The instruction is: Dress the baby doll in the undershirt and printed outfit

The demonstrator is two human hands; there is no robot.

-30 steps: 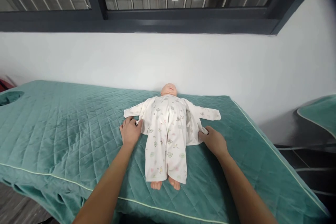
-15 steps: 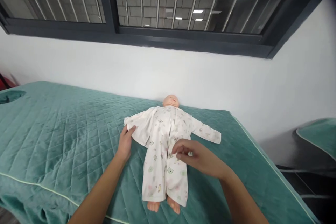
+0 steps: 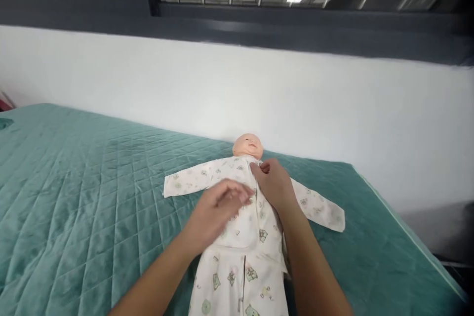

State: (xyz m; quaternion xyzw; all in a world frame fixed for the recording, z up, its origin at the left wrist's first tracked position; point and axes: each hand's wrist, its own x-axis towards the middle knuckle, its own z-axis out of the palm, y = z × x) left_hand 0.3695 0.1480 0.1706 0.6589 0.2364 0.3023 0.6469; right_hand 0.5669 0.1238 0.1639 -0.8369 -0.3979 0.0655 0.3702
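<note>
Doll (image 3: pixel 247 147): face up on the green bed (image 3: pixel 111 177), centre to lower centre of frame.
Shirt (image 3: pixel 239 237): printed, sleeves outstretched.
My left hand (image 3: pixel 222 210): half-curled above the chest, blurred; I cannot confirm a grip.
My right hand (image 3: pixel 274 183): fingers bent at the collar; pinch unconfirmed.

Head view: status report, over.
Left hand over white printed fabric shirt; right hand near its neckline. Bald plastic doll face-up. Hands partly hide shirt front.
</note>
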